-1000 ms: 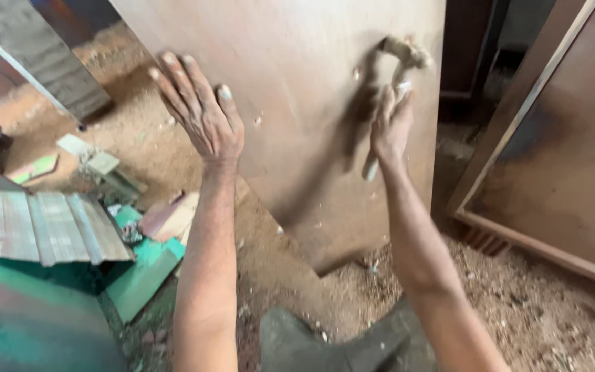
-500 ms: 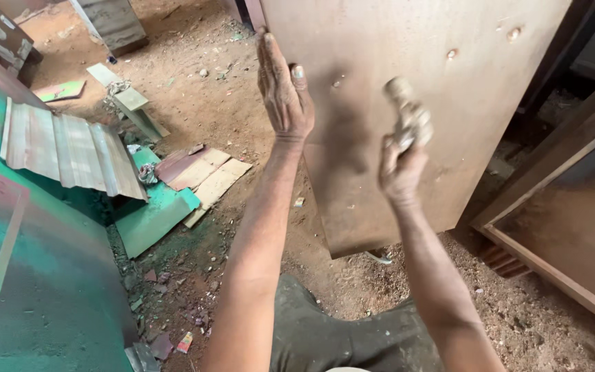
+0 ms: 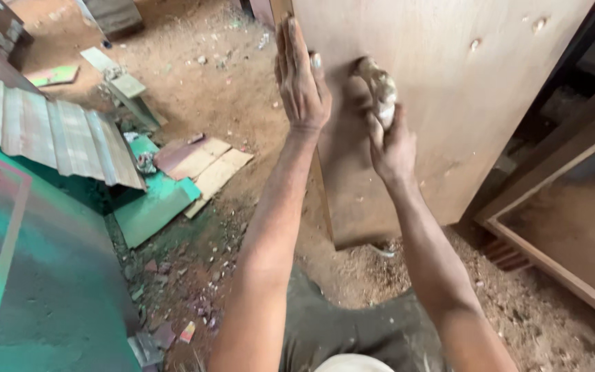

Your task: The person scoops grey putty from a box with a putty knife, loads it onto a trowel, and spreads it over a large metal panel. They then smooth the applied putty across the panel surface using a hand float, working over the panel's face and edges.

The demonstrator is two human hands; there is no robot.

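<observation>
Left hand (image 3: 302, 79): flat and unclenched, fingers together and pointing up, palm laid against the left edge of the plywood panel (image 3: 449, 103), gripping nothing
Right hand (image 3: 392, 146): clenched around a wad of pale cloth (image 3: 378, 84), which sticks up out of the fist and presses on the panel face
Pale cloth: just right of the left hand, near its fingertips in height, touching the wood; a darker smudge lies on the panel around and below it
Plywood panel: stands upright on the dirt floor (image 3: 208, 89), leaning slightly, directly beyond both hands; two small dents show near its top, up and to the right of the right hand
Wooden frame (image 3: 552, 262): well to the right of the right hand, low, resting on the sawdust
Corrugated sheet (image 3: 63, 134): well to the left of the left hand, lying on a green painted board (image 3: 43, 275)
Wood offcuts (image 3: 201, 162): flat pale and reddish pieces on the floor, left of and below the left hand, beside the green board
Small wooden stool (image 3: 129, 93): far to the left of the left hand, tipped on the dirt
Sawdust and chips: scattered under both forearms, thickest at the foot of the panel
</observation>
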